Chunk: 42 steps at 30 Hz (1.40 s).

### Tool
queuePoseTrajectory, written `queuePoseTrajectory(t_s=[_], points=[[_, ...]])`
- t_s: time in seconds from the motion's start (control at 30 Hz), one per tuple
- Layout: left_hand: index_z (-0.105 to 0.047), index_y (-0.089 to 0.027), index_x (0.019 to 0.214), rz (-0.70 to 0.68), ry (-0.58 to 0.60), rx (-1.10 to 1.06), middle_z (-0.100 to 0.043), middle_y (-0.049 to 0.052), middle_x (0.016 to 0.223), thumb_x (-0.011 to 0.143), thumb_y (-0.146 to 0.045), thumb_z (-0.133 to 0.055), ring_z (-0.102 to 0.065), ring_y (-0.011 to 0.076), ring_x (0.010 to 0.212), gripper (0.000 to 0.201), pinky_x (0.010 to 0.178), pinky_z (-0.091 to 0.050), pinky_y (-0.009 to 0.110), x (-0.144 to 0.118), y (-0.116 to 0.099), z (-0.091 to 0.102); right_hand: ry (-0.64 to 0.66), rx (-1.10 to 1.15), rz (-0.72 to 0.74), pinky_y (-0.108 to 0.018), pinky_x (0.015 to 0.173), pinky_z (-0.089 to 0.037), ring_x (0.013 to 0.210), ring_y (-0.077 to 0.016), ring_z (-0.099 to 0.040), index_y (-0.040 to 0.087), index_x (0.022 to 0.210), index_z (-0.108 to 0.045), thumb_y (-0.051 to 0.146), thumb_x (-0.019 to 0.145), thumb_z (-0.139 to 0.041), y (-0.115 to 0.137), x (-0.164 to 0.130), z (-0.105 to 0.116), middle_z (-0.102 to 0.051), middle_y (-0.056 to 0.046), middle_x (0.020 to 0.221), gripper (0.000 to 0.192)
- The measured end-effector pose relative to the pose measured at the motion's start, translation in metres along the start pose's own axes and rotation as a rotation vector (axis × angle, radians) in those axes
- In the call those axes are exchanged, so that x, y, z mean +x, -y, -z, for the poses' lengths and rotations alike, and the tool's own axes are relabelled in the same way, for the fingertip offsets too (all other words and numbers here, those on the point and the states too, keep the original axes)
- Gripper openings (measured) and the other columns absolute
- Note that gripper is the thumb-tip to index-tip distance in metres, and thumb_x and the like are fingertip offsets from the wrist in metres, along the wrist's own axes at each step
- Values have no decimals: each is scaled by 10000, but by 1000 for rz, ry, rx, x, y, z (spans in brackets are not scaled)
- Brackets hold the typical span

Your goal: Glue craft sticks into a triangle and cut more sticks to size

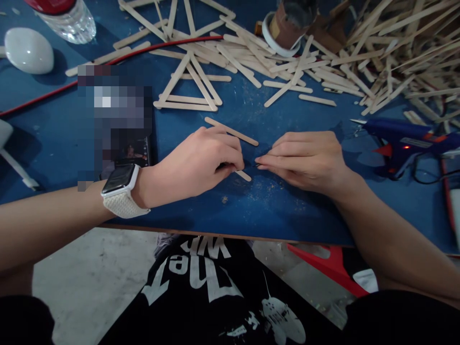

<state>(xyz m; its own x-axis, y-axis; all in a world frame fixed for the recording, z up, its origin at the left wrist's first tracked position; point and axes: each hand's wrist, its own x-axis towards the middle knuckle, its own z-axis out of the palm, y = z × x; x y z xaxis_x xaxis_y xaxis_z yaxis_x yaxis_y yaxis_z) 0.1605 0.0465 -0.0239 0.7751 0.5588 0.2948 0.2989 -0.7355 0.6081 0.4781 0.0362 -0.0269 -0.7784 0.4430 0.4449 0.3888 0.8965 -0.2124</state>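
Observation:
My left hand (206, 160), with a watch (122, 184) on its wrist, is closed over a craft stick (243, 176) whose rounded end pokes out under the fingers. Just to the right, my right hand (305, 158) pinches something thin and dark (256, 165); its kind is too small to make out. The two hands are close but apart, low over the blue table (201, 211). Beyond the left fingers lies a loose craft stick (237, 133). A triangular frame of craft sticks (187, 102) rests farther back.
A heap of craft sticks (391, 57) covers the back right, near a cup (293, 24). At the right lies a blue glue gun (402, 139) with a lit red light. A phone (134, 152), a red cable (143, 50) and a clear jar (74, 21) are at the left.

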Motion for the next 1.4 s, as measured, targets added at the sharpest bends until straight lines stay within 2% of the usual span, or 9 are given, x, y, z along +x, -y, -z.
queuePoseTrajectory(t_s=[0.43, 0.73, 0.83, 1.03, 1.2, 1.4], points=[[-927, -225, 1049, 27, 13, 9, -922, 49, 1143, 1108, -68, -696, -879, 316, 1244, 286, 1008, -693, 435, 0, 0, 1, 11, -32, -19, -366, 749, -662, 914, -218, -866, 333, 1242, -891, 272, 1159, -860, 1, -1, -4, -906, 28, 1027, 108], [-915, -218, 1023, 10, -7, 12, -918, 42, 1107, 1092, -49, -692, -879, 294, 1173, 289, 1014, -693, 429, 0, 0, -2, -29, -76, 53, -346, 744, -628, 891, -194, -809, 264, 1172, -865, 211, 1166, -829, 9, 6, -7, -900, 9, 1036, 65], [-920, -221, 1031, 13, -4, 9, -920, 44, 1104, 1084, -49, -691, -876, 293, 1165, 291, 998, -697, 424, 0, 0, -1, -6, -85, 42, -360, 723, -607, 854, -198, -787, 272, 1135, -877, 198, 1168, -814, 11, 9, -8, -890, 15, 999, 103], [-930, -228, 1056, 26, 13, -7, -928, 49, 1124, 1090, -63, -688, -887, 301, 1203, 295, 1082, -723, 446, 2, -1, 1, 136, -103, -43, -371, 737, -619, 894, -212, -834, 321, 1167, -901, 344, 1218, -779, 2, 7, 4, -915, 15, 1039, 134], [-936, -236, 1060, 21, 0, -36, -940, 36, 1143, 1098, -68, -706, -906, 273, 1178, 287, 1203, -717, 460, 3, -2, 2, 138, -47, -37, -358, 756, -651, 898, -211, -858, 317, 1179, -902, 382, 1213, -794, -6, 2, 13, -924, 8, 1054, 131], [-947, -248, 1091, 38, 19, -33, -945, 31, 1180, 1096, -79, -708, -892, 301, 1302, 293, 1298, -685, 505, 3, -4, 3, 154, -77, -73, -360, 708, -640, 915, -213, -866, 332, 1171, -902, 397, 1219, -790, -4, 0, 14, -927, 21, 1041, 138]])
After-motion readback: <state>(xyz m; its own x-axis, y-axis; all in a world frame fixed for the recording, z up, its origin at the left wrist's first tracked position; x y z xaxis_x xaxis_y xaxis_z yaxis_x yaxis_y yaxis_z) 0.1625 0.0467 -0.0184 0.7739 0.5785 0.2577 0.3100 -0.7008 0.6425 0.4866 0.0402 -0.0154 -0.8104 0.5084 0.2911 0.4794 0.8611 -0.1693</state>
